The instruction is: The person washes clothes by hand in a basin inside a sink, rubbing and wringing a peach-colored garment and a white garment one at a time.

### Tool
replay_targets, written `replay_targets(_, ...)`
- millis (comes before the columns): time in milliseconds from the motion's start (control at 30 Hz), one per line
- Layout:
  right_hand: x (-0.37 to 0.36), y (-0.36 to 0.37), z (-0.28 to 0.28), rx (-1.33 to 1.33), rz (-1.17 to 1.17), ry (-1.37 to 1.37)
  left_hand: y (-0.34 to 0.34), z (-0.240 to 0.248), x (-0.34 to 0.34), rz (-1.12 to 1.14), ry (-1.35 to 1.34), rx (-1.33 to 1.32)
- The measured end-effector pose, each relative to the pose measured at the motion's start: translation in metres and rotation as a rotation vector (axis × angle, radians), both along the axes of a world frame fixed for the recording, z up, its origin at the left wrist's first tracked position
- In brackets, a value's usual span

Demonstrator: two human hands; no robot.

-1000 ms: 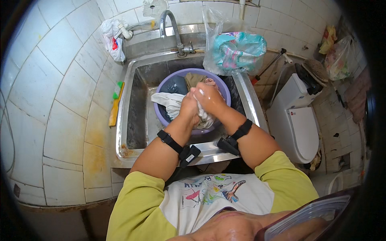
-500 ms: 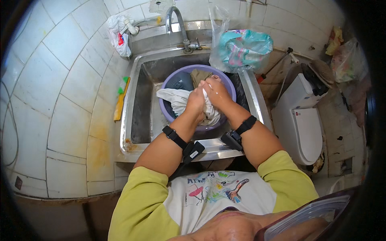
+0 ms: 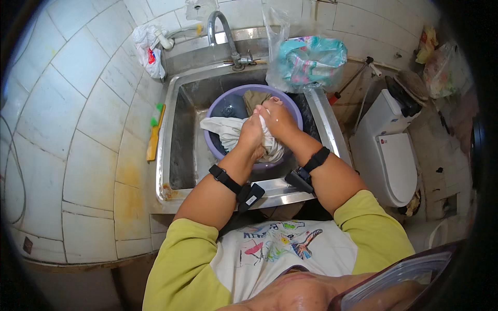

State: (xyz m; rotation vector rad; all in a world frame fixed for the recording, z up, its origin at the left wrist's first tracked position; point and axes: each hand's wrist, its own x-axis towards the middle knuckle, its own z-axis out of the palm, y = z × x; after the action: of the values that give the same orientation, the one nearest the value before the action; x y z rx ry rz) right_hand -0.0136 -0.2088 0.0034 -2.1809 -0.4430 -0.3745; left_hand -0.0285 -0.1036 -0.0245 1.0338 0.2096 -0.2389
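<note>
A purple basin (image 3: 213,150) stands in the metal sink (image 3: 181,119) with wet laundry in it. My left hand (image 3: 251,133) and my right hand (image 3: 276,118) meet over the basin, both closed on a white cloth garment (image 3: 225,126). Part of the garment spreads to the left across the basin's rim, and the rest bunches below my hands. Behind them lie a khaki cloth (image 3: 254,99) and, to its left, a dark blue patch (image 3: 231,105), cloth or water, I cannot tell which. My fingers partly hide the gripped portion.
A curved faucet (image 3: 228,33) rises behind the basin. A turquoise patterned bag (image 3: 311,62) sits on the sink's back right corner. A yellow-handled brush (image 3: 154,137) lies along the left edge. To the right stands a white toilet (image 3: 397,166).
The view has shifted slightly. My hands stay closed on the white garment, in nearly the same place over the basin.
</note>
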Motion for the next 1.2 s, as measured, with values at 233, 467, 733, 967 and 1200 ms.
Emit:
replay_targets(233, -0.023, 0.013, 0.024, 0.052, 0.093, -0.013, 0.002, 0.016, -0.015, -0.036, 0.110, -0.075)
replay_targets(467, -0.001, 0.002, 0.001, 0.041, -0.068, -0.009, -0.005, 0.013, -0.008, 0.009, 0.083, -0.014)
replay_targets(733, -0.028, 0.015, 0.023, 0.103, 0.093, 0.070, -0.004, 0.030, -0.016, 0.063, 0.255, -0.020)
replay_targets(967, 0.004, -0.001, -0.008, 0.095, -0.038, 0.015, 0.006, -0.030, 0.017, -0.013, -0.022, 0.142)
replay_targets(1200, -0.025, 0.014, 0.024, -0.004, 0.147, 0.024, 0.004, 0.017, -0.013, -0.014, 0.128, -0.083)
